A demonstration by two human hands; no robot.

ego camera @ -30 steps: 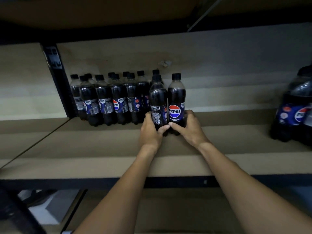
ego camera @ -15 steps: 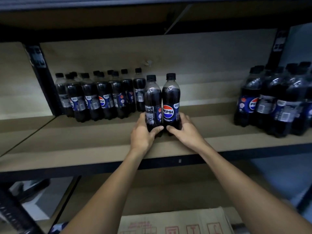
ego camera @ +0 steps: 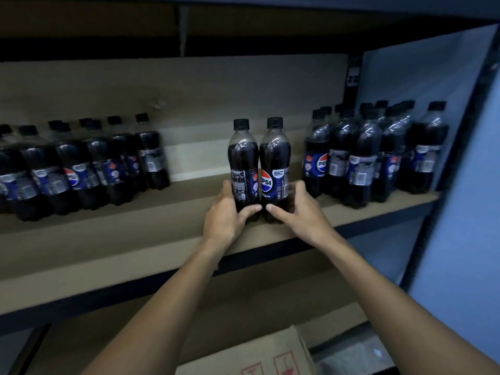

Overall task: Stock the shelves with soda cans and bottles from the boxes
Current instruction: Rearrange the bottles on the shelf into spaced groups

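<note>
Left hand [ego camera: 224,215] wraps base of left Pepsi bottle [ego camera: 243,169]; right hand [ego camera: 300,212] wraps base of right Pepsi bottle [ego camera: 274,163]. Both upright, touching, mid-shelf [ego camera: 108,239], near shelf front edge. We judge: keep bases flat, slide pair together, release once steady.

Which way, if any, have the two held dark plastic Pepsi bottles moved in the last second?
Yes, rightwards. The two dark plastic Pepsi bottles have left the left-hand bottle group and now stand nearer the right-hand bottle group.
</note>
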